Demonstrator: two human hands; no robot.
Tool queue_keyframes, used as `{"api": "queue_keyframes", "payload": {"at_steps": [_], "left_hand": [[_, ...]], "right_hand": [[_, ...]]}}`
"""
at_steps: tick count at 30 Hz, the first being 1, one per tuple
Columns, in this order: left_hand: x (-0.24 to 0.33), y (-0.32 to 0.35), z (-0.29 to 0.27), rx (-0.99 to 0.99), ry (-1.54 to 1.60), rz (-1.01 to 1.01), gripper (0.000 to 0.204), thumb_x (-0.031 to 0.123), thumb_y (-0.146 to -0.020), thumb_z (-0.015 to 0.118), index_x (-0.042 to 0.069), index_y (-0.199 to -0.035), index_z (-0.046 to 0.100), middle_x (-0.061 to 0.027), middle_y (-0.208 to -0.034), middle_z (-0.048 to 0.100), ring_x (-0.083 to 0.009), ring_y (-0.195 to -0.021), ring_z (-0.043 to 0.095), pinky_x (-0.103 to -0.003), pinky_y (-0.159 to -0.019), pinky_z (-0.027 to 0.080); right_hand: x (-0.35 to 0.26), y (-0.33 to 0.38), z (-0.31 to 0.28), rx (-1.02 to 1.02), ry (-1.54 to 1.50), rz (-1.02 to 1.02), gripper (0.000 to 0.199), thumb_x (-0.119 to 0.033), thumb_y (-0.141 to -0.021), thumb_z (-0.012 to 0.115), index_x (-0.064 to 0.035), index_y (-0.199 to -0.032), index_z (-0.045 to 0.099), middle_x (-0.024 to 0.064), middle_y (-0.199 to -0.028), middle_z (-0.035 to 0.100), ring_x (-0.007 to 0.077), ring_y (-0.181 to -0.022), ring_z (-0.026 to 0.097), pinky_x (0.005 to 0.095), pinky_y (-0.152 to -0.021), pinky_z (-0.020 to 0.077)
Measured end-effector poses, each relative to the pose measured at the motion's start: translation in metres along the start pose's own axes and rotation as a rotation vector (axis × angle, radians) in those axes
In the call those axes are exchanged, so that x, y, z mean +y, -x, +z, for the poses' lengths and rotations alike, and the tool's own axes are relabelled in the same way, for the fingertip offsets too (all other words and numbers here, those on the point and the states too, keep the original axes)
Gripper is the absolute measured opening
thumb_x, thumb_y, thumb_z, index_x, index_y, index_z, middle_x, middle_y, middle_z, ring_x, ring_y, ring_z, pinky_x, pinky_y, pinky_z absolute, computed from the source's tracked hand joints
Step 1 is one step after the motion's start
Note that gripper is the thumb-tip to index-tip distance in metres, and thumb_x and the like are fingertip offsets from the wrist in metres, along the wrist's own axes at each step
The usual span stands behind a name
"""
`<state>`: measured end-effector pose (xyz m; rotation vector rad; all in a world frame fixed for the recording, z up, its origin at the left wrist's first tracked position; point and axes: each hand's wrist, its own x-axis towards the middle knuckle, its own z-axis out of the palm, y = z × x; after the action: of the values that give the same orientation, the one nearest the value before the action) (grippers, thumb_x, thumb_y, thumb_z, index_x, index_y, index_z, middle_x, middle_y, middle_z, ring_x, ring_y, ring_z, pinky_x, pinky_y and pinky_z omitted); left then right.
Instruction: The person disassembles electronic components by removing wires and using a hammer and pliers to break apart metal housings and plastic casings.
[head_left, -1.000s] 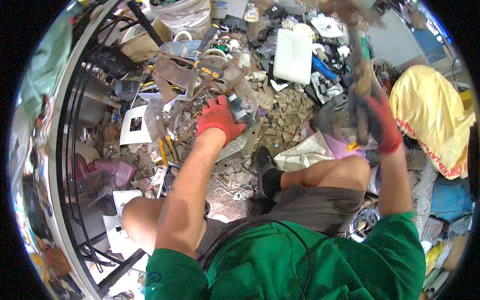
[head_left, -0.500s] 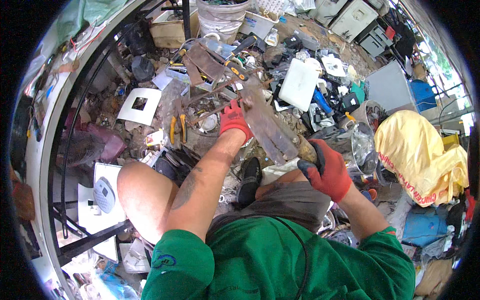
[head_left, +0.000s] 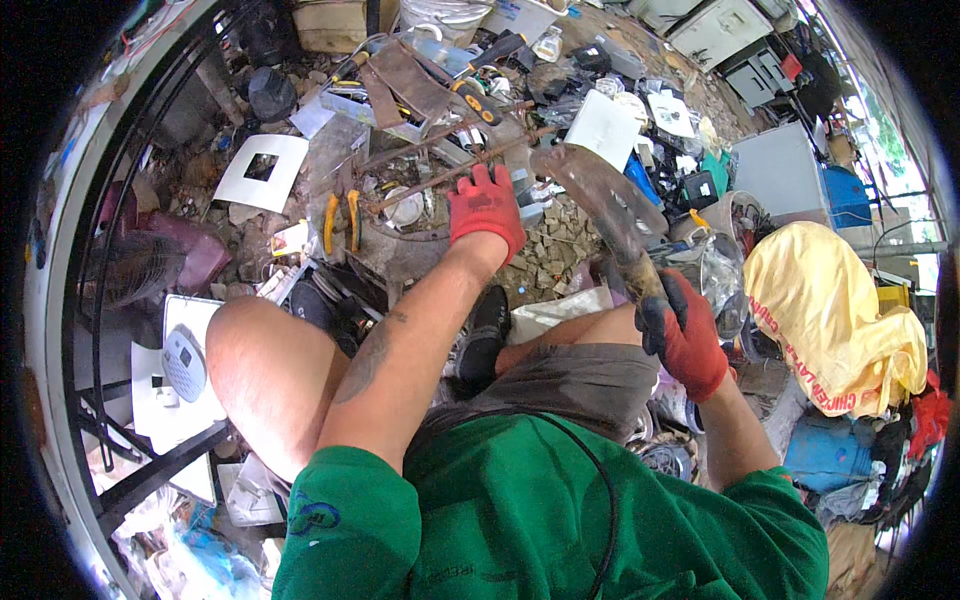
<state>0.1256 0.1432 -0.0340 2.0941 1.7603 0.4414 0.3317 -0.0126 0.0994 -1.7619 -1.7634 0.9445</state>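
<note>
My right hand (head_left: 690,335), in a red and black glove, is wrapped round the wooden handle (head_left: 640,280) of a heavy bladed tool. Its broad brown metal blade (head_left: 600,190), smeared by motion, is up in front of me, to the right of my other hand. My left hand (head_left: 485,210), gloved alike, is palm down with its fingers bent downward beside rusty metal rods (head_left: 450,180). What lies under those fingers is hidden. Left of it are pliers with yellow handles (head_left: 341,220) and a small round white piece (head_left: 404,207).
Many small broken chips (head_left: 555,240) cover the ground between my feet and the blade. A white square plate with a hole (head_left: 285,165) lies left. Electronic scrap (head_left: 690,180), a clear bucket (head_left: 712,280) and a yellow bag (head_left: 830,310) are right. A black metal frame (head_left: 95,300) stands far left.
The blade has swung to the right, away from my left hand, uncovering the chips. My right hand has shifted right and slightly down; my left hand sits a little higher and further right in view.
</note>
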Motion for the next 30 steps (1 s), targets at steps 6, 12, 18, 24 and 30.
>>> {"api": "queue_keyframes", "payload": {"at_steps": [6, 12, 18, 24, 30], "left_hand": [[0.021, -0.007, -0.004, -0.152, -0.003, 0.182, 0.066, 0.020, -0.071, 0.072, 0.005, -0.130, 0.045, -0.0186, -0.126, 0.048, -0.0377, -0.117, 0.051, -0.051, -0.097, 0.042], [0.001, -0.010, 0.001, -0.082, -0.039, -0.055, 0.069, 0.024, -0.068, 0.075, 0.006, -0.126, 0.044, -0.0181, -0.127, 0.047, -0.0382, -0.116, 0.052, -0.054, -0.098, 0.039], [0.005, -0.010, -0.002, -0.130, -0.036, -0.058, 0.076, 0.027, -0.067, 0.077, 0.004, -0.130, 0.040, -0.0201, -0.131, 0.043, -0.0387, -0.122, 0.048, -0.055, -0.105, 0.035], [0.000, -0.007, 0.002, -0.206, 0.006, -0.156, 0.081, 0.031, -0.066, 0.077, 0.005, -0.132, 0.038, -0.0191, -0.134, 0.042, -0.0385, -0.126, 0.044, -0.058, -0.107, 0.030], [0.006, -0.014, 0.004, -0.126, -0.112, -0.003, 0.083, 0.037, -0.069, 0.074, 0.005, -0.137, 0.037, -0.0193, -0.136, 0.042, -0.0389, -0.130, 0.040, -0.062, -0.107, 0.027]], "right_hand": [[0.064, -0.011, 0.007, 0.156, 0.672, 0.082, 0.050, -0.036, -0.086, 0.064, 0.0003, -0.119, 0.055, 0.0277, -0.093, 0.065, 0.0464, -0.089, 0.062, 0.0506, -0.079, 0.0502], [0.025, 0.001, -0.002, 0.152, 0.474, -0.010, 0.046, -0.031, -0.088, 0.061, 0.0035, -0.119, 0.054, 0.0278, -0.094, 0.065, 0.0451, -0.088, 0.063, 0.0492, -0.078, 0.0506], [0.052, -0.009, 0.017, 0.180, 0.529, -0.056, 0.051, -0.038, -0.089, 0.059, 0.0034, -0.120, 0.054, 0.0283, -0.097, 0.065, 0.0444, -0.091, 0.063, 0.0480, -0.080, 0.0507], [0.101, -0.001, 0.007, 0.160, 0.337, 0.232, 0.050, -0.037, -0.092, 0.055, 0.0048, -0.120, 0.054, 0.0258, -0.094, 0.067, 0.0450, -0.086, 0.065, 0.0475, -0.076, 0.0513], [0.042, -0.019, 0.011, 0.234, 0.409, -0.207, 0.047, -0.037, -0.090, 0.058, 0.0010, -0.118, 0.055, 0.0246, -0.090, 0.067, 0.0431, -0.084, 0.065, 0.0461, -0.073, 0.0514]]}}
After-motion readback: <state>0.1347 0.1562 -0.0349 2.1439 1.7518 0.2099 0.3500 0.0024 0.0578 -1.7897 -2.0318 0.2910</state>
